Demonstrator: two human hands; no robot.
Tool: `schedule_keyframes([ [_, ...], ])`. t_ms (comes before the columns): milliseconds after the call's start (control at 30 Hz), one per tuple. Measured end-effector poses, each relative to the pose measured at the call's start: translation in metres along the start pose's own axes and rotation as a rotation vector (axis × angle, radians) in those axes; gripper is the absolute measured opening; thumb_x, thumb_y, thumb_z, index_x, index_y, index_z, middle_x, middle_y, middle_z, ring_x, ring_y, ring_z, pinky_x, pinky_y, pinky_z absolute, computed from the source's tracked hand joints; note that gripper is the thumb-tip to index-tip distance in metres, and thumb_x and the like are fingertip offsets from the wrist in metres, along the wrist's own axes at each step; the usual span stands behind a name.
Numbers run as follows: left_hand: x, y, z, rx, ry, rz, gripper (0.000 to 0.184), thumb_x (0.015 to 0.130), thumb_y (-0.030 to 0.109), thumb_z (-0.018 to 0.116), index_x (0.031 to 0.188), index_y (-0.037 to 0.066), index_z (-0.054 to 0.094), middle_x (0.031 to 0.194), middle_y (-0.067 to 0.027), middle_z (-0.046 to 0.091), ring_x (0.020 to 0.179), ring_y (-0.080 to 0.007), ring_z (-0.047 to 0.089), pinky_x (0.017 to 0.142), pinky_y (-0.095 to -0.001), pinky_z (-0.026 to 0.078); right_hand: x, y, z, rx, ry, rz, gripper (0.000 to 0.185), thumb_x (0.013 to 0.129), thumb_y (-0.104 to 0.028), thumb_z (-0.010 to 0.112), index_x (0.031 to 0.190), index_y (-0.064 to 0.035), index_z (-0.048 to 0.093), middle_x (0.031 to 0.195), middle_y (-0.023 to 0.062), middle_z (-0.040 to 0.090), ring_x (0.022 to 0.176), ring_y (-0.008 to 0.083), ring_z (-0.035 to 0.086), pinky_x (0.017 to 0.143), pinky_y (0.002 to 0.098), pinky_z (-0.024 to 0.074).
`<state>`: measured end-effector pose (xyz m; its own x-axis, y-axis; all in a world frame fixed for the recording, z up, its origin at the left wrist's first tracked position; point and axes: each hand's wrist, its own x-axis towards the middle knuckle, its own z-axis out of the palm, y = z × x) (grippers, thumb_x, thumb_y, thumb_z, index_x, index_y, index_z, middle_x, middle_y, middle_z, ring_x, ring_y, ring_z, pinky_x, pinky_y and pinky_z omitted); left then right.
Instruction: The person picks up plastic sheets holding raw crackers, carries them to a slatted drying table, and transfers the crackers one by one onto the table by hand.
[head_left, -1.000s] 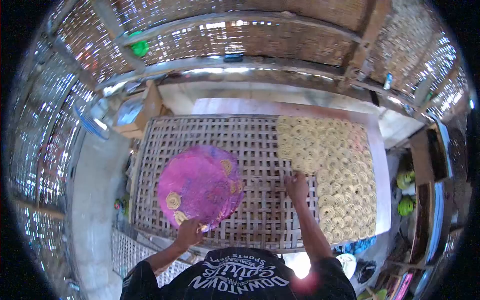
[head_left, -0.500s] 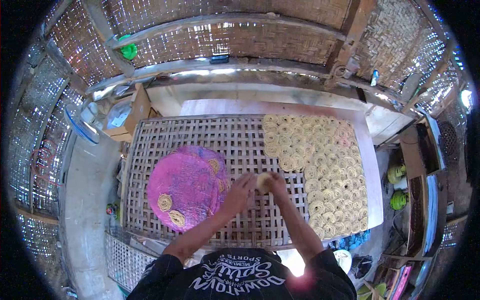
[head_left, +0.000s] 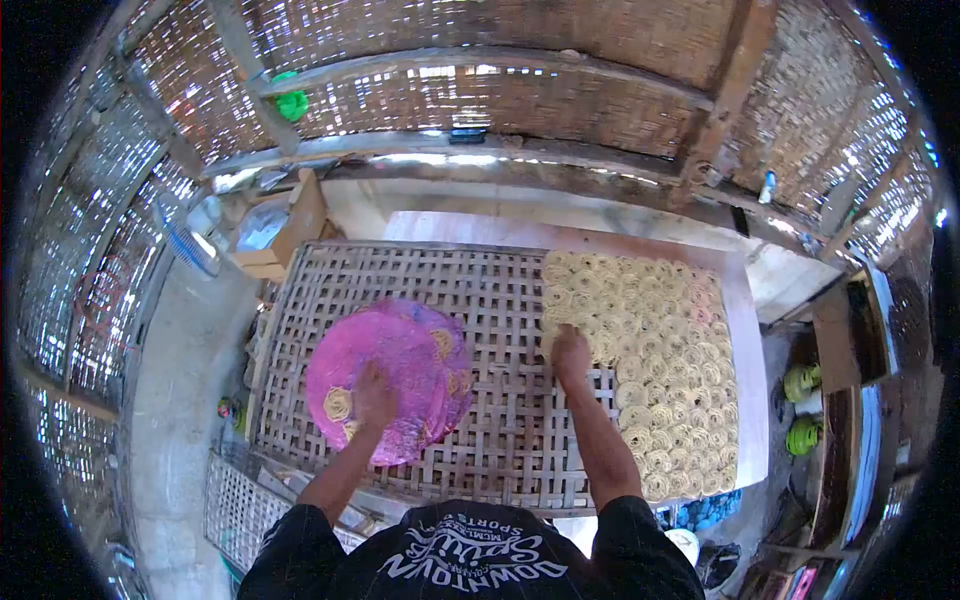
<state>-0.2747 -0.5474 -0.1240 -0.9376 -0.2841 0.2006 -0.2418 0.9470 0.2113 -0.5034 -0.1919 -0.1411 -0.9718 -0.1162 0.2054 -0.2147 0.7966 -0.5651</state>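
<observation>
Coils (head_left: 670, 380) of noodle strands lie in tight rows on the right of the woven rack (head_left: 510, 290); a loose coil (head_left: 338, 404) rests on the pink cloth (head_left: 335, 355). The right hand (head_left: 571, 358) is at the rows' inner edge, fingers curled; whether they grip a coil cannot be told. The left hand (head_left: 375, 398), blurred, is over the cloth beside the loose coil; its grip cannot be told. For sound handling, keep each coil flat and seat it against its neighbour without dragging strands.
</observation>
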Motion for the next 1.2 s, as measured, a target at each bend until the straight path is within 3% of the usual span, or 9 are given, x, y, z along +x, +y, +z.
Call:
schedule_keyframes([
  [133, -0.057, -0.110, 0.023, 0.007, -0.024, -0.131, 0.056, 0.079, 0.013, 0.060, 0.133, 0.005, 0.048, 0.134, -0.0201, 0.050, 0.130, -0.0370, 0.042, 0.106, -0.0488, 0.036, -0.007, -0.009, 0.003, -0.270, 0.111, -0.178, 0.045, 0.080, -0.013, 0.062, 0.124, -0.0116, 0.054, 0.113, 0.0156, 0.058, 0.106, 0.0325, 0.054, 0.085, 0.0458, 0.0452],
  [333, -0.052, -0.101, -0.029, -0.003, -0.044, -0.090, 0.045, 0.072, 0.011, 0.062, 0.116, 0.012, 0.060, 0.116, -0.0165, 0.057, 0.114, -0.0366, 0.052, 0.097, -0.0482, 0.041, -0.063, -0.073, 0.000, -0.097, 0.201, -0.276, 0.050, 0.078, -0.017, 0.068, 0.126, -0.0113, 0.054, 0.120, 0.0139, 0.055, 0.104, 0.0350, 0.053, 0.089, 0.0502, 0.0425],
  [533, -0.022, -0.157, -0.027, -0.114, -0.089, 0.302, 0.034, 0.063, 0.021, 0.071, 0.093, 0.007, 0.060, 0.091, -0.0131, 0.060, 0.089, -0.0369, 0.058, 0.077, -0.0483, 0.047, -0.154, -0.143, 0.017, 0.185, -0.021, -0.243, 0.038, 0.082, -0.017, 0.068, 0.117, -0.0042, 0.060, 0.113, 0.0173, 0.062, 0.105, 0.0362, 0.056, 0.094, 0.0439, 0.0421],
  [600, -0.012, -0.155, -0.049, -0.178, -0.287, 0.309, 0.030, 0.065, 0.021, 0.071, 0.090, 0.007, 0.061, 0.084, -0.0123, 0.061, 0.083, -0.0360, 0.060, 0.074, -0.0462, 0.049, -0.175, -0.173, 0.018, 0.189, -0.243, -0.220, 0.035, 0.084, -0.019, 0.067, 0.116, -0.0035, 0.062, 0.108, 0.0178, 0.064, 0.102, 0.0307, 0.060, 0.090, 0.0406, 0.0460],
  [667, -0.012, -0.140, -0.084, -0.249, -0.396, 0.246, 0.026, 0.067, 0.020, 0.070, 0.089, 0.008, 0.061, 0.080, -0.0124, 0.061, 0.078, -0.0355, 0.061, 0.071, -0.0449, 0.050, -0.186, -0.203, 0.013, 0.554, -0.657, 0.036, 0.035, 0.087, -0.024, 0.067, 0.114, -0.0026, 0.063, 0.106, 0.0149, 0.066, 0.095, 0.0236, 0.063, 0.082, 0.0373, 0.0502],
  [767, -0.014, -0.095, -0.128, -0.383, -0.429, 0.108, 0.022, 0.072, 0.020, 0.067, 0.089, 0.008, 0.061, 0.079, -0.0134, 0.062, 0.076, -0.0350, 0.062, 0.069, -0.0440, 0.050, -0.216, -0.205, 0.061, 0.945, -0.866, 0.040, 0.041, 0.091, -0.034, 0.063, 0.116, -0.0018, 0.061, 0.105, 0.0118, 0.066, 0.089, 0.0203, 0.064, 0.076, 0.0363, 0.0523],
  [867, -0.027, -0.043, -0.125, -0.511, -0.418, 0.147, 0.020, 0.076, 0.018, 0.066, 0.093, 0.008, 0.062, 0.085, -0.0145, 0.063, 0.078, -0.0341, 0.062, 0.070, -0.0430, 0.051, -0.200, -0.246, 0.037, 1.207, -1.177, 0.824, 0.043, 0.094, -0.038, 0.058, 0.118, -0.0020, 0.060, 0.102, 0.0092, 0.065, 0.087, 0.0213, 0.063, 0.075, 0.0390, 0.0531],
  [1033, -0.046, 0.032, -0.100, -0.670, -0.266, 0.630, 0.032, 0.077, 0.016, 0.068, 0.107, 0.006, 0.064, 0.106, -0.0157, 0.063, 0.099, -0.0323, 0.060, 0.087, -0.0431, 0.046, -0.198, -0.202, 0.036, 1.175, -0.740, 0.821, 0.035, 0.092, -0.031, 0.060, 0.115, -0.0038, 0.060, 0.099, 0.0093, 0.064, 0.085, 0.0199, 0.062, 0.068, 0.0368, 0.0537],
  [1200, -0.063, -0.002, -0.064, -0.432, -0.175, 0.390, 0.041, 0.079, 0.017, 0.066, 0.118, 0.002, 0.060, 0.128, -0.0188, 0.054, 0.122, -0.0371, 0.047, 0.103, -0.0465, 0.037, -0.176, -0.107, -0.002, 0.883, -0.361, 0.740, 0.028, 0.084, -0.016, 0.068, 0.107, -0.0003, 0.063, 0.089, 0.0066, 0.066, 0.082, 0.0167, 0.063, 0.068, 0.0322, 0.0509],
])
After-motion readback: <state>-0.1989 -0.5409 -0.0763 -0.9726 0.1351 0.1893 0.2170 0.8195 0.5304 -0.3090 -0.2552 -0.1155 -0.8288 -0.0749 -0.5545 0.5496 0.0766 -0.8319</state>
